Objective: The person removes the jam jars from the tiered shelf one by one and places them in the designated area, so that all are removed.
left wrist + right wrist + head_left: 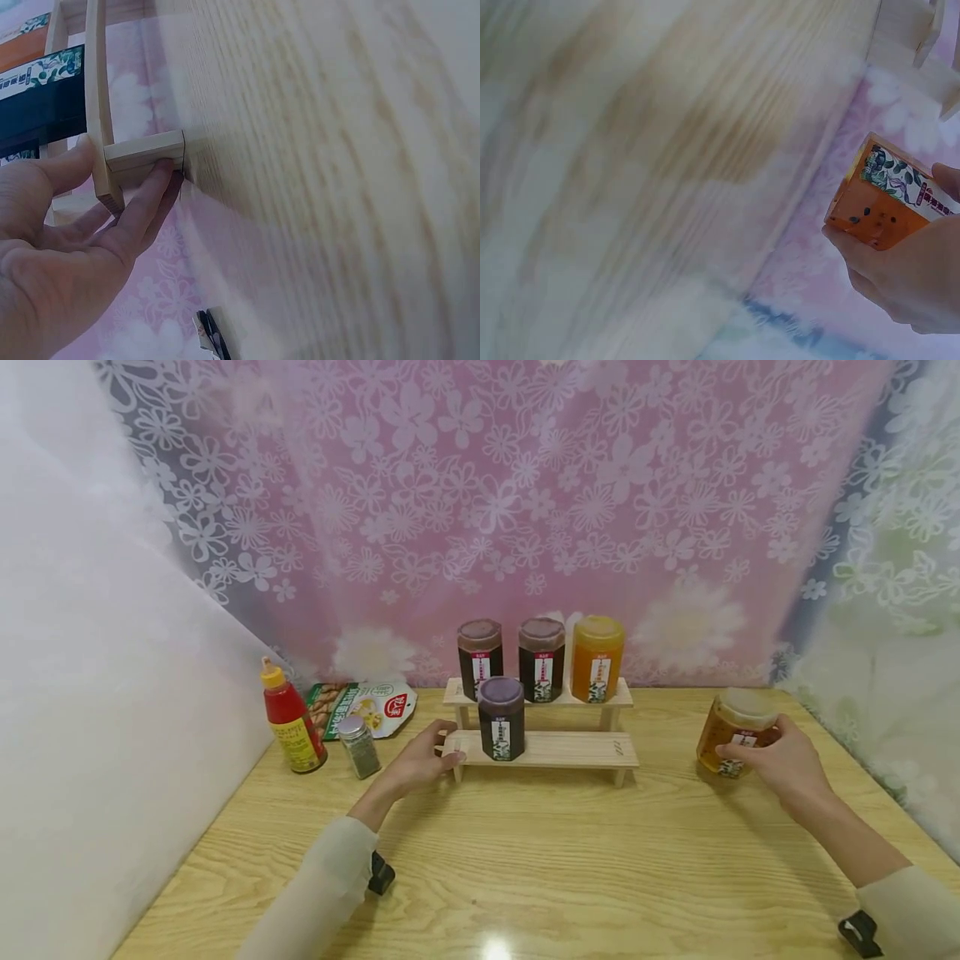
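Observation:
A two-step wooden rack (570, 748) stands on the table; my left hand (420, 762) grips the left end of its lower step. In the left wrist view, the thumb (73, 166) lies at the board's edge and the fingers reach to the rack's leg (146, 154). A dark jar with a purple lid (502, 727) stands on that lower step, close to this hand. At the far right, my right hand (795, 760) holds an amber jar (738, 735), slightly tilted. The right wrist view shows dark specks inside this jar (877, 214) and its leafy label.
On the upper step stand two dark jars (480, 662) (542, 662) and an orange jar (597, 660). Left of the rack are a red sauce bottle (294, 727), a small spice shaker (360, 750) and a green-white food pouch (375, 708). A floral curtain (495, 510) hangs behind.

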Tool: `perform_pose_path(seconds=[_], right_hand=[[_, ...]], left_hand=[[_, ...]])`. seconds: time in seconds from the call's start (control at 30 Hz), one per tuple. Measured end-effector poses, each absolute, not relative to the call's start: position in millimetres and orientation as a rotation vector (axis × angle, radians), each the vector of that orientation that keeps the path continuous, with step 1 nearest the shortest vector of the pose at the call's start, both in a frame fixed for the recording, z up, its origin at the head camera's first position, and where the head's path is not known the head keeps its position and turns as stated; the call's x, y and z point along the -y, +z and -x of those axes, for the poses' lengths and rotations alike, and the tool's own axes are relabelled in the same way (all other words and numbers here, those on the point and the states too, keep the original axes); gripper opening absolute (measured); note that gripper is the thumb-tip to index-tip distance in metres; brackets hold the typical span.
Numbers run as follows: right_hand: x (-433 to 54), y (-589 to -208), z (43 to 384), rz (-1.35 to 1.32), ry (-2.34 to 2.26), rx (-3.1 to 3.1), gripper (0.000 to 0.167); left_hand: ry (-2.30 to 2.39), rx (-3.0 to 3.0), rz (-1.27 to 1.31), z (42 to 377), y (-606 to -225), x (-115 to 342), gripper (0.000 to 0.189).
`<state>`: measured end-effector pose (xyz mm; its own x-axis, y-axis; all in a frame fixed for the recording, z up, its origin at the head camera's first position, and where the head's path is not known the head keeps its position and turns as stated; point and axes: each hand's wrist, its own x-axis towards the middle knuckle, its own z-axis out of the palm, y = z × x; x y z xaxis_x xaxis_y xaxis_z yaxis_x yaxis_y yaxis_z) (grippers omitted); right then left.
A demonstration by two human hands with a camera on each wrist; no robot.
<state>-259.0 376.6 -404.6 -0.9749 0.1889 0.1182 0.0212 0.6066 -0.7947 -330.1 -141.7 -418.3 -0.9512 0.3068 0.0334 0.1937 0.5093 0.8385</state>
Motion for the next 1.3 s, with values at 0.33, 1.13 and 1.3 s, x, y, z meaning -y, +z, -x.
perform_pose_path(seconds=[0.33, 1.13, 1.3], right_hand=[[-412.7, -414.4, 271.3, 0.282, 1.386, 2.612, 0.074], [-448.2, -416.3, 288.1, 0.211, 1.495, 2.681, 0.092], [-451.5, -410.1, 288.1, 0.132, 1.489, 2.728, 0.094]], left_hand=[[1.410, -2.659, -0.427, 329.6, -417.8, 138.6, 0.053], [1.423, -2.646, -0.431, 330.1, -418.6, 140.2, 0.053], [1.429, -2.658, -0.425, 330.4, -417.8, 140.9, 0.055]])
